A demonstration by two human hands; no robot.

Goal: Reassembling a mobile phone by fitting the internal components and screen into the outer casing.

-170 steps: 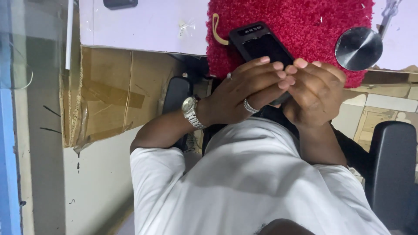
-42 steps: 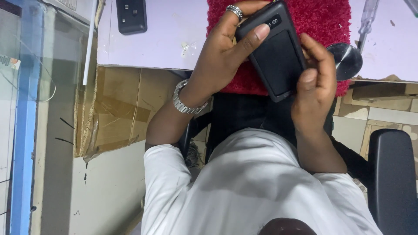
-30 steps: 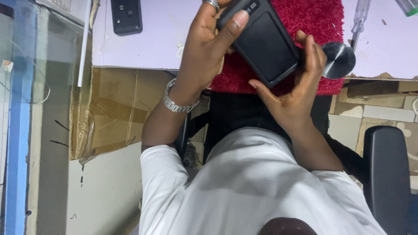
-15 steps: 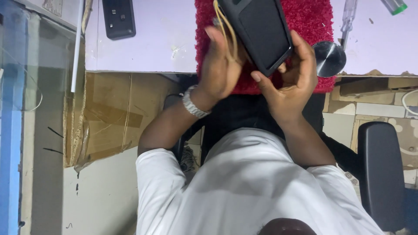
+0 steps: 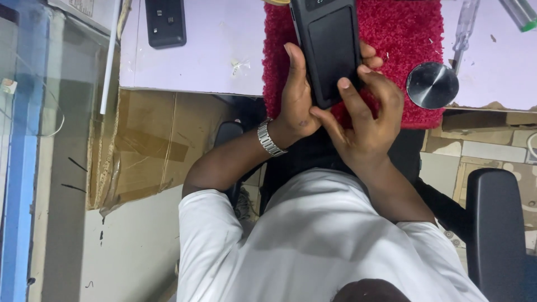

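I hold a black device [image 5: 330, 47] with both hands above the red mat [image 5: 403, 50]. The device is long and flat, with a rubbery back, and its top end goes out of the picture. My left hand [image 5: 296, 100] grasps it from the left side: the thumb lies up along the left edge, and the other fingers go behind it, so only their tips [image 5: 372, 56] show at the right edge. My right hand [image 5: 366, 126] grips the lower end of the device. Its index finger [image 5: 349, 95] presses on the back near the bottom, and another finger touches the right edge. Both hands are closed on the device; neither is free.

The mat is fluffy and lies on the white table [image 5: 224, 50], and its front edge hangs a little over the table's edge. Just right of the mat there is a round metal disc [image 5: 432, 85], and behind the disc a screwdriver [image 5: 464, 31] with a clear handle. Well left of the mat, a small black box [image 5: 165, 21] lies on the table. On my left wrist I wear a metal watch [image 5: 269, 138]. Below the table's edge, left of the mat, I see brown cardboard [image 5: 151, 145]. A black chair arm [image 5: 498, 223] is to the right of my right arm.
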